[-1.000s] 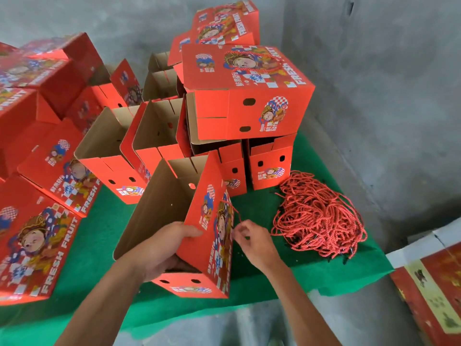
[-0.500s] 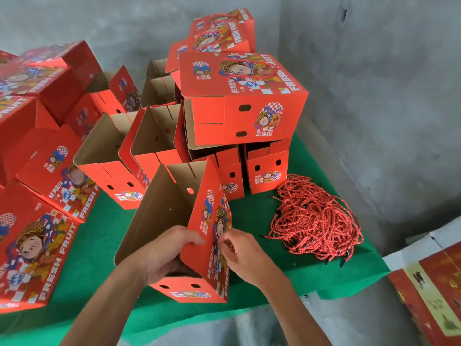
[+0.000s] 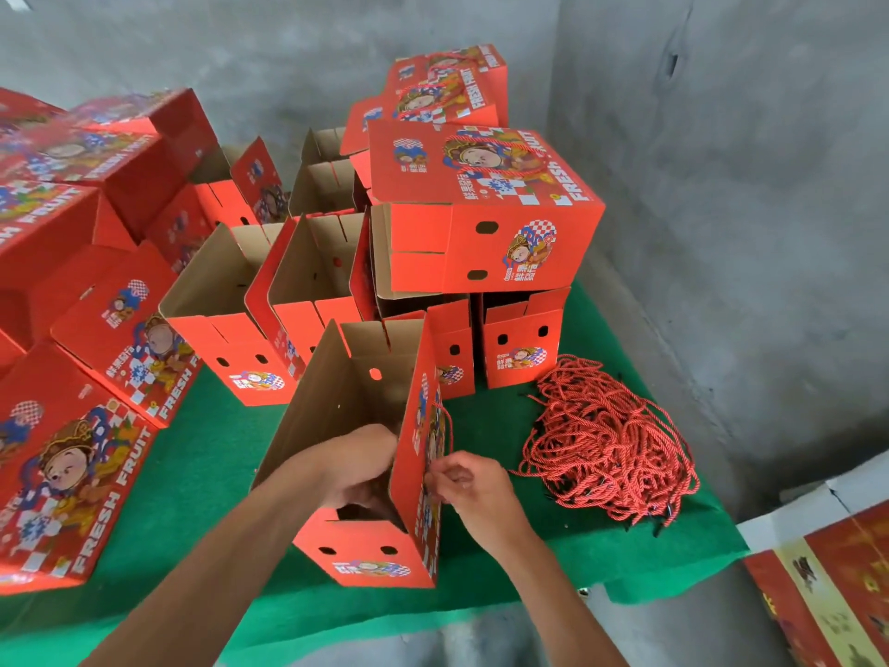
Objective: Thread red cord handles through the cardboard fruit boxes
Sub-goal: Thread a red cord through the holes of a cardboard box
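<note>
An open red fruit box [image 3: 370, 556] stands on end near the front of the green table [image 3: 207, 454], brown inside facing left. My left hand [image 3: 356, 466] reaches inside it, fingers against the inner face of the printed panel. My right hand [image 3: 464, 486] is outside that panel and pinches a red cord [image 3: 448, 426] that loops along the printed face. The cord's end at the panel is too small to make out. A heap of loose red cords [image 3: 606, 440] lies to the right on the table.
Open unthreaded boxes [image 3: 231, 339] stand behind and to the left. A closed box with a cord handle [image 3: 481, 204] tops a stack at the back. More printed boxes [image 3: 62, 464] crowd the left. Concrete walls close the back and right; another carton [image 3: 827, 580] sits lower right.
My left hand has slid from the box's edge into its inside. My right hand has moved lower along the printed panel, and a loop of cord now shows against it.
</note>
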`<action>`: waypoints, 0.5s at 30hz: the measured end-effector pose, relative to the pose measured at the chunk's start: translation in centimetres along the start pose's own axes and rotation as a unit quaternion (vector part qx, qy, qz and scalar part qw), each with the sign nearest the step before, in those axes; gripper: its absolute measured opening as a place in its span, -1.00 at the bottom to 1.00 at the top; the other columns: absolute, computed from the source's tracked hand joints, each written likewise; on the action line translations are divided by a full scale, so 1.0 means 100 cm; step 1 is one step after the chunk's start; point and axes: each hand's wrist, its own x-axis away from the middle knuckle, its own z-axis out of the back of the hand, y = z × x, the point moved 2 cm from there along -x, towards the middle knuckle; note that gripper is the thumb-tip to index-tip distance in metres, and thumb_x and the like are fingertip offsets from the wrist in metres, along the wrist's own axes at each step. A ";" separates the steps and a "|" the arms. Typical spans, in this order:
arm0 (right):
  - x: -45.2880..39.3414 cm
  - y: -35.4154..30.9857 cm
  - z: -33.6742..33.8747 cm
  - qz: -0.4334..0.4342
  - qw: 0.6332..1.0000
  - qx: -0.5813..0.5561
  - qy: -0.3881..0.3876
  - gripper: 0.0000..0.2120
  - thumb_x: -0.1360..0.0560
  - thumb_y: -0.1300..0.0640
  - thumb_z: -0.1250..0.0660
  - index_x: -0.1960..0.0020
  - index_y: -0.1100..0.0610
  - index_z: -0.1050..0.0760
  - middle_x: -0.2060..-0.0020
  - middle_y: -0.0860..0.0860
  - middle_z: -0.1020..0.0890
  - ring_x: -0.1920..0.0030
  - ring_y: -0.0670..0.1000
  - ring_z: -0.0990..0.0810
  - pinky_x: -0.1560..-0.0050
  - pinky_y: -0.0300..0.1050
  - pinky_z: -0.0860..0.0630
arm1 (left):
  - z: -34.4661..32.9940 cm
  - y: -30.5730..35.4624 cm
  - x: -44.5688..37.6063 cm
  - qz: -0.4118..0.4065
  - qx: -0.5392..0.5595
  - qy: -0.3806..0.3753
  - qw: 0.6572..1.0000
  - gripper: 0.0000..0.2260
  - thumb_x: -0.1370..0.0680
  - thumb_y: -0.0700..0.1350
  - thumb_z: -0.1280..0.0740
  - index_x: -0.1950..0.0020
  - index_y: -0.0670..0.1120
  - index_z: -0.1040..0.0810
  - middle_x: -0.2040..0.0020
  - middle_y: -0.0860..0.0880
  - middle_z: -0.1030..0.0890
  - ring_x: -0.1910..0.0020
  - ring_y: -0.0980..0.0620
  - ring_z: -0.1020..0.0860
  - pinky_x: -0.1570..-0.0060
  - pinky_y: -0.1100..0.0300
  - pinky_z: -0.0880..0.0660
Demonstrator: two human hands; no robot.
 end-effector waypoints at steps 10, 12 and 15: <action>0.001 0.003 -0.001 -0.016 1.000 -0.004 0.004 -0.88 -0.61 0.05 -0.43 -0.01 0.08 -0.70 0.10 -0.08 -0.75 0.08 -0.11 -0.70 0.02 -0.22 -0.58 | -0.003 -0.010 -0.045 0.088 0.041 0.064 0.993 -0.76 -0.70 -0.09 -0.21 -0.25 -0.23 -0.50 -0.27 -0.33 -0.56 -0.24 -0.40 -0.55 -0.24 -0.36 -0.49; 0.000 0.005 0.000 -0.015 1.000 -0.002 0.003 -0.90 -0.61 0.05 -0.43 -0.01 0.06 -0.69 0.10 -0.09 -0.74 0.08 -0.12 -0.69 0.04 -0.24 -0.56 | -0.003 -0.014 -0.050 0.078 0.033 0.081 0.993 -0.78 -0.70 -0.12 -0.21 -0.20 -0.24 -0.52 -0.25 -0.31 -0.58 -0.21 -0.37 -0.58 -0.25 -0.33 -0.50; 0.002 0.006 -0.002 -0.015 1.000 0.008 -0.003 -0.86 -0.61 -0.01 -0.42 -0.03 0.04 -0.66 0.09 -0.09 -0.73 0.07 -0.12 -0.69 0.05 -0.24 -0.56 | 0.001 -0.014 -0.049 0.051 0.037 0.097 0.993 -0.74 -0.71 -0.06 -0.17 -0.16 -0.24 -0.53 -0.25 -0.31 -0.57 -0.26 -0.37 -0.54 -0.29 -0.31 -0.47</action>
